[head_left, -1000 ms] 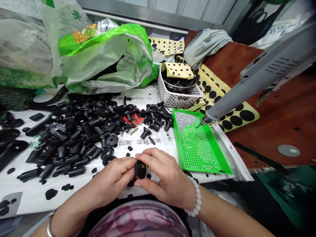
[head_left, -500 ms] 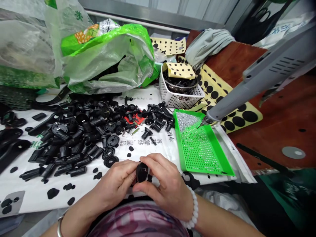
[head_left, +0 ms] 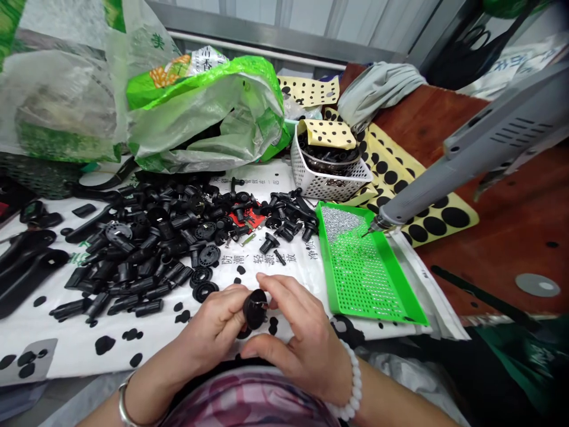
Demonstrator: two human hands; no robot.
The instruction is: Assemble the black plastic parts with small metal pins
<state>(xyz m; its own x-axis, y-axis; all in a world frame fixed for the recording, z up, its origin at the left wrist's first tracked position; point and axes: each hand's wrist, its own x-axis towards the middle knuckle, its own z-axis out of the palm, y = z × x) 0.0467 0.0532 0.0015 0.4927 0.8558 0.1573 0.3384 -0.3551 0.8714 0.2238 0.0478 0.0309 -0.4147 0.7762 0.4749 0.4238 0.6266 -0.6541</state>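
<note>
Close to my body, my left hand (head_left: pixel 212 332) grips a black plastic knob (head_left: pixel 255 309) with a round, disc-like head turned upward. A small bit of metal shows on its face. My right hand (head_left: pixel 302 335) is beside the knob, its thumb spread away from the fingers; whether a fingertip touches the knob I cannot tell. Beyond my left hand lies a heap of black plastic parts (head_left: pixel 146 261), with loose toothed discs (head_left: pixel 205 290) at its near edge. A black screw-like piece (head_left: pixel 280 257) rests on the white sheet ahead of my hands.
To the right stands a green tray (head_left: pixel 377 279) of small silvery pieces. A grey electric screwdriver (head_left: pixel 427 184) hangs over it, tip down. Behind are a white basket (head_left: pixel 329 178) of black parts, dotted sticker sheets (head_left: pixel 438 222) and a green-and-clear plastic bag (head_left: pixel 200 124).
My right thumb and fingers have opened away from the knob, and more of its face now shows in my left hand. The whole view has shifted slightly.
</note>
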